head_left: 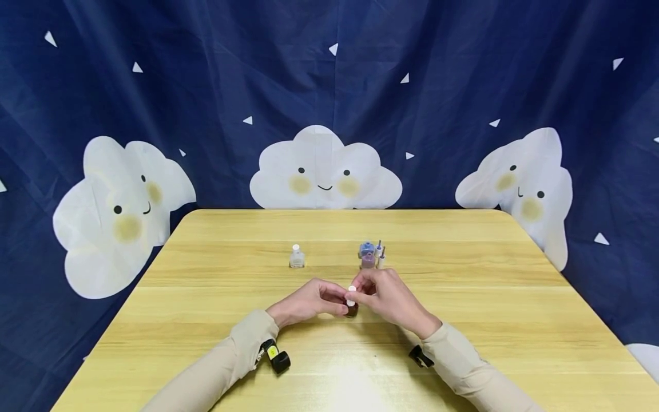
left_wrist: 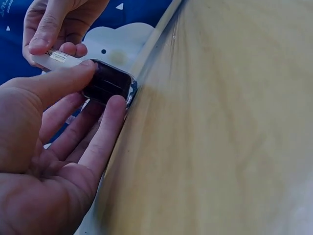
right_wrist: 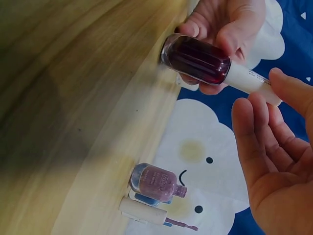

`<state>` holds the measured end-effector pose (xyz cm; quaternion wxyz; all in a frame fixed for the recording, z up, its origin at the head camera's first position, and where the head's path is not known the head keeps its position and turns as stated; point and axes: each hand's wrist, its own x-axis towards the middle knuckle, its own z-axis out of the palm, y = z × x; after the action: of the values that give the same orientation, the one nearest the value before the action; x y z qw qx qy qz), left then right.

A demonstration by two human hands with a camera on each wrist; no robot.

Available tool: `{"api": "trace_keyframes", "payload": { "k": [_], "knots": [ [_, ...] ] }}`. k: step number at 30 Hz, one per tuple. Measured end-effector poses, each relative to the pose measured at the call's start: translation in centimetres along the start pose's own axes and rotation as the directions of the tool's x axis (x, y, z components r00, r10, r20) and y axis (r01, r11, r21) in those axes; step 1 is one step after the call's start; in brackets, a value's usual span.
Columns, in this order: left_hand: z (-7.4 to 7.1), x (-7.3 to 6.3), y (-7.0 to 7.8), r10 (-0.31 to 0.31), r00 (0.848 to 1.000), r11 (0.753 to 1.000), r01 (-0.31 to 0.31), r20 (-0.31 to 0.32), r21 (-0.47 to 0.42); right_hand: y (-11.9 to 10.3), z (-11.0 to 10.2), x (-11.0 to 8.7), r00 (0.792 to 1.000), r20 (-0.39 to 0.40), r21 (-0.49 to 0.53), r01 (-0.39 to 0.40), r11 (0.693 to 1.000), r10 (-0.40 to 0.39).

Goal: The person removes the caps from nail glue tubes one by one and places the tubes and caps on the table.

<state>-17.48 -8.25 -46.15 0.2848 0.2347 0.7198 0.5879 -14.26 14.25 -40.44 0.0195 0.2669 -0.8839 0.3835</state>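
Note:
A dark red nail polish bottle [right_wrist: 198,58] with a tall white cap [right_wrist: 252,83] stands upright on the table between both hands. My left hand [head_left: 314,300] grips the glass body, thumb on one side and fingers on the other. With thumb and fingertips, my right hand [head_left: 388,297] pinches the white cap, which sits on the bottle's neck. Just beyond the right hand stand an uncapped purple polish bottle [right_wrist: 157,182] and an uncapped blue one [head_left: 366,248]. Beside them, two white brush caps [head_left: 381,261] stand with their brushes pointing up.
A clear polish bottle [head_left: 297,258] with a white cap stands farther back, left of the hands. The wooden table [head_left: 206,257] ends at a dark blue curtain [head_left: 216,86] printed with white clouds. A black wrist camera [head_left: 278,360] hangs by the left sleeve.

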Motion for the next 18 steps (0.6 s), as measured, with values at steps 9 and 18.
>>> {"api": "trace_keyframes", "payload": {
  "k": [9,18],
  "knots": [
    [0.47,0.08,-0.14,0.004,0.998,1.000,-0.002,-0.066,0.031,0.11,0.13,0.09,1.000,0.001,0.029,-0.004,1.000,0.004],
    [0.57,0.11,0.17,0.005,0.996,0.999,-0.001,-0.086,0.052,0.16,0.21,0.05,0.999,-0.033,0.019,-0.012,1.000,0.013]
  ]
}}
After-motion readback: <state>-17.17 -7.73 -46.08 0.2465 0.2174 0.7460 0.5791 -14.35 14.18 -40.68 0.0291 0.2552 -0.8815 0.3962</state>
